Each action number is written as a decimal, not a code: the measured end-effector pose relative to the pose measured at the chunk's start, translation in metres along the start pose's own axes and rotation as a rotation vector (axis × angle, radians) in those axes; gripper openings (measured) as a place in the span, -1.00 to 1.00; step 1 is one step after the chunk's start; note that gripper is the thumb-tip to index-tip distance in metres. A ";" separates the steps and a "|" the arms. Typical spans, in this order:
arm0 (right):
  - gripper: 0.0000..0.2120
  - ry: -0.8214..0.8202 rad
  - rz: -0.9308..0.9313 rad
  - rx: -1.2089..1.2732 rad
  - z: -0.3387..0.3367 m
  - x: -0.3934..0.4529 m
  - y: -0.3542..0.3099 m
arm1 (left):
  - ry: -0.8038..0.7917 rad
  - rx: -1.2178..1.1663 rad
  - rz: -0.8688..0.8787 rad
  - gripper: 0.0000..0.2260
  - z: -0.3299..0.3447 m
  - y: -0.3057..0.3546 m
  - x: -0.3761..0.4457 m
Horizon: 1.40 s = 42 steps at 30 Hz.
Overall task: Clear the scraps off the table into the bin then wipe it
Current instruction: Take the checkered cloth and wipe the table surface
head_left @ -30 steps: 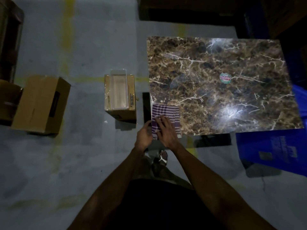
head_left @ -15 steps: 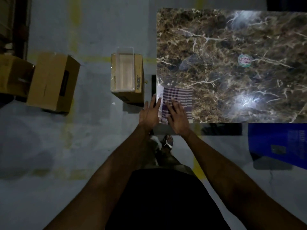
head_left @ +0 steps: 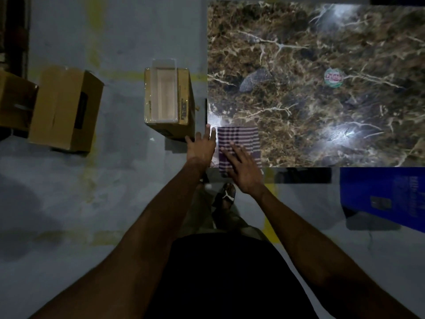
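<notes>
At near-left corner of the dark brown marble-pattern counter [head_left: 322, 54] lies a folded purple-and-white striped cloth [head_left: 239, 139], its near edge hanging a bit past the counter's front edge. Right hand [head_left: 242, 166] rests flat on the cloth w/ fingers straight and spread, pressing down, not curled round it. Left hand [head_left: 201, 146] is just beside the cloth at the counter's left edge, fingers straight and together, tips touching the corner; it grips nothing. A pale smear or bright glare sits on the counter right by those fingertips; can't tell which.

Further in on the counter, well apart from the cloth, sits a small round sticker-like scrap w/ red lettering and a green rim [head_left: 334, 77]; text too blurred to read. Two bright light reflections show on the glossy top.

On the grey concrete floor [head_left: 115, 192], just left of the counter, stands an open brown cardboard box lined w/ clear plastic [head_left: 169, 100], serving as the bin. Farther left lies a closed brown cardboard box [head_left: 65, 111], and another partly cut off at frame edge. A blue plastic crate-like thing [head_left: 386, 199] sits to the right, near the counter's front. Person's sandalled foot [head_left: 226, 195] shows below the cloth, between the forearms. Faded yellow lines mark the floor.
</notes>
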State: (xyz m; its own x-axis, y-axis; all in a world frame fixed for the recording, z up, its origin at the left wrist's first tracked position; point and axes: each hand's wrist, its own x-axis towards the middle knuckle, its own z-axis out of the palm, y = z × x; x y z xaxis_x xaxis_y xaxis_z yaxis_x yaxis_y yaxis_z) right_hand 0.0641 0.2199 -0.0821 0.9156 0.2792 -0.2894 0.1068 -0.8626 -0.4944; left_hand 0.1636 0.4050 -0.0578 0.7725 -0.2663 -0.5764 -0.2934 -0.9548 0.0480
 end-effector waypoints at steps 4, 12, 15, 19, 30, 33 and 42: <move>-0.36 0.033 0.119 0.058 -0.007 0.020 -0.001 | -0.004 -0.014 -0.043 -0.32 -0.003 0.008 0.001; -0.33 -0.053 0.002 -0.022 0.012 -0.003 -0.010 | -0.027 -0.100 -0.018 -0.04 -0.011 -0.002 -0.003; -0.39 0.025 0.074 -0.001 -0.001 -0.002 0.002 | -0.035 -0.087 -0.040 0.17 -0.015 -0.001 -0.004; -0.41 0.112 0.193 0.043 0.004 0.038 -0.015 | 0.031 -0.072 -0.045 -0.03 -0.008 0.000 -0.003; -0.47 0.068 0.152 0.025 -0.008 0.027 -0.007 | -0.033 -0.050 -0.028 0.23 -0.009 -0.004 0.003; -0.43 0.094 0.212 0.043 0.000 0.055 -0.031 | -0.010 -0.067 -0.038 0.11 -0.007 -0.005 0.002; -0.44 0.014 0.096 -0.017 -0.005 0.012 -0.005 | -0.038 -0.066 -0.051 0.14 -0.010 -0.006 0.001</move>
State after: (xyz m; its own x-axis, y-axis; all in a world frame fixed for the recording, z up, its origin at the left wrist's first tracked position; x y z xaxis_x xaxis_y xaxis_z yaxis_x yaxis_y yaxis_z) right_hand 0.0763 0.2257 -0.0785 0.9273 0.1886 -0.3233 0.0242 -0.8922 -0.4510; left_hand 0.1719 0.4094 -0.0501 0.7631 -0.2135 -0.6100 -0.2161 -0.9738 0.0705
